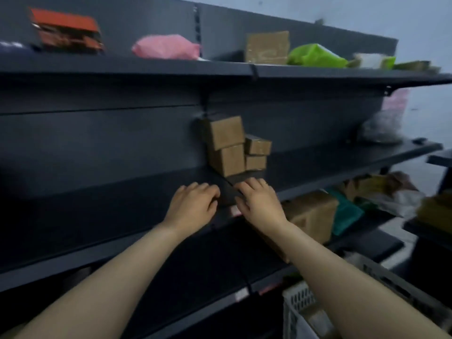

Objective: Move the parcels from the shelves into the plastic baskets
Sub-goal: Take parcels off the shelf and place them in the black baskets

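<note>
Both hands at frame centre, palms down at the front edge of the middle shelf (102, 211). Left hand (193, 204) with fingers curled under, gripping nothing visible. Right hand (259, 201) flatter, fingers spread loosely, also gripping nothing; whether either touches the shelf cannot be told through the blur. Just above the hands, 4 brown boxes (234, 146) stacked against the back panel: 2 larger at left, 2 smaller at right. Along the top shelf (146, 67), from upper left to upper right: red box (66, 30), pink bag (166, 46), cardboard parcel (267, 47), green bag (315, 56). Lower right of centre, on the shelf below, a big brown parcel (315, 214) beside a teal bag (347, 214). Bottom right, white basket (297, 302) next to a dark basket (391, 282).
</note>
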